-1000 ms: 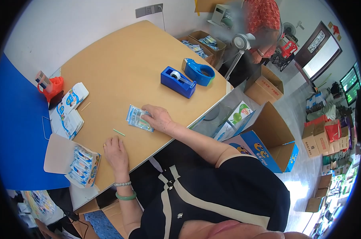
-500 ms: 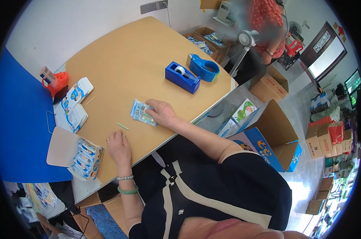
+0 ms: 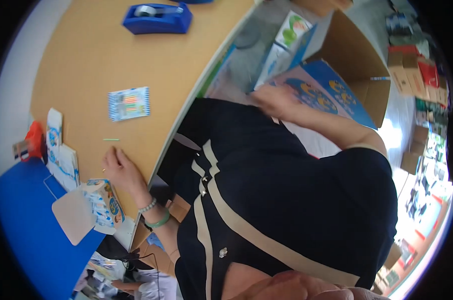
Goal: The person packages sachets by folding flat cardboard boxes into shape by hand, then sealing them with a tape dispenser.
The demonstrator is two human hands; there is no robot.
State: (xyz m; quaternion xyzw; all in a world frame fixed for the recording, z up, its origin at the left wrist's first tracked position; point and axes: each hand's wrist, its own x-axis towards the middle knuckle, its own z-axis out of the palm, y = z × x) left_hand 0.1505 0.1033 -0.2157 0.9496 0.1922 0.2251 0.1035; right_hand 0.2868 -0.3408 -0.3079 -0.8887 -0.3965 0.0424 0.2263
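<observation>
The bare left forearm [image 3: 169, 234] slants forward and outward from the body to a straight wrist, and the left hand [image 3: 122, 171] lies low with its back upward, its fingers loosely bent and pointing forward, with nothing in its grasp. Well apart from it, the bare right forearm [image 3: 322, 121] reaches forward and inward from the shoulder, ending in the right hand [image 3: 275, 102], back upward and too blurred for its finger pose to be told.
</observation>
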